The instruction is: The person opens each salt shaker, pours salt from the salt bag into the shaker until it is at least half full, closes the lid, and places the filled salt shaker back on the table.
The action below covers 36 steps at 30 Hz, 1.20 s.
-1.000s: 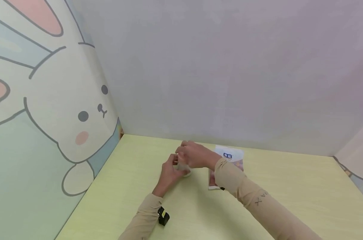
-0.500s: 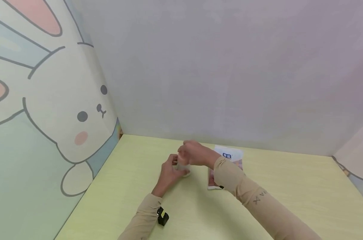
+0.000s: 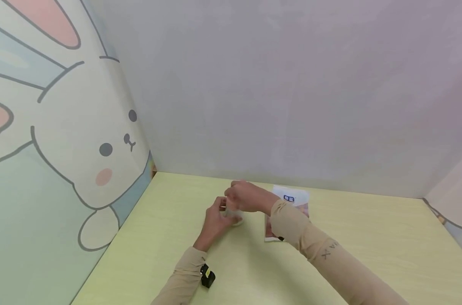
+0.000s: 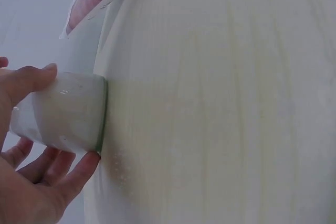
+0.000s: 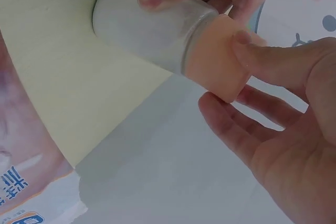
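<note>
A clear jar (image 5: pixel 147 30) filled with something white stands on the table. Its orange cap (image 5: pixel 215 59) sits on the top end. My left hand (image 3: pixel 215 221) holds the jar's body, thumb on one side and fingers on the other; the left wrist view shows the jar (image 4: pixel 68 111) against the tabletop. Above it, my right hand (image 3: pixel 251 196) grips the cap between thumb and fingers. In the head view the hands hide most of the jar and cap. To the right, partly under the right forearm, lies a white and reddish-brown printed bag (image 3: pixel 292 197).
A pale yellow table (image 3: pixel 353 237) carries these things. Behind it rises a grey wall (image 3: pixel 276 93), and on the left a panel with a rabbit drawing (image 3: pixel 82 127). White specks (image 4: pixel 122 174) lie beside the jar. A black wrist camera (image 3: pixel 207 276) is on the left sleeve.
My right hand shifts slightly right and then back left at the cap. My left hand stays in place on the jar, and the bag has not moved.
</note>
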Available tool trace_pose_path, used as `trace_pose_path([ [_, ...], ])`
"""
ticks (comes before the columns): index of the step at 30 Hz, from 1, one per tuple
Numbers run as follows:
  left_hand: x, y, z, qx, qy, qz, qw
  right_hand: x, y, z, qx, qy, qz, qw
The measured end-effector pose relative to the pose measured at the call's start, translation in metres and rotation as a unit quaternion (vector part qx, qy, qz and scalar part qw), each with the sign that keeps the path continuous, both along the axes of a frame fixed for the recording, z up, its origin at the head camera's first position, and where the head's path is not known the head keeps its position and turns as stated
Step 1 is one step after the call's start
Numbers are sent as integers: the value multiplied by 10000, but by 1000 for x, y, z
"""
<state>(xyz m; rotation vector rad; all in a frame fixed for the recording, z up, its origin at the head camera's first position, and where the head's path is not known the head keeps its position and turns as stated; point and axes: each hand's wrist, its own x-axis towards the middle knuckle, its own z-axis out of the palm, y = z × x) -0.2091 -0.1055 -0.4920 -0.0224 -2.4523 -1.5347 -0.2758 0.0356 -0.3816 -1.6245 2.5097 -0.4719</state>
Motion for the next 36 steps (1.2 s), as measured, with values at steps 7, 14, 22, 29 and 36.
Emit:
trace_pose_path([
  [7, 0, 1, 0, -55, 22, 18, 10000, -1, 6, -2, 29, 12, 204, 9998],
  [14, 0, 2, 1, -55, 26, -14, 10000, -5, 10, -3, -262, -155, 389, 9988],
  [22, 1, 0, 1, 33, 66, -80, 9999, -1, 4, -4, -319, -49, -390, 9987],
  [29, 1, 0, 3, -98, 34, -8, 9999, 5, -4, -6, -242, 423, -555, 9973],
  [36, 1, 0, -1, -12, 27, 2, 10000, 3, -2, -9, -291, 143, -333, 9989],
])
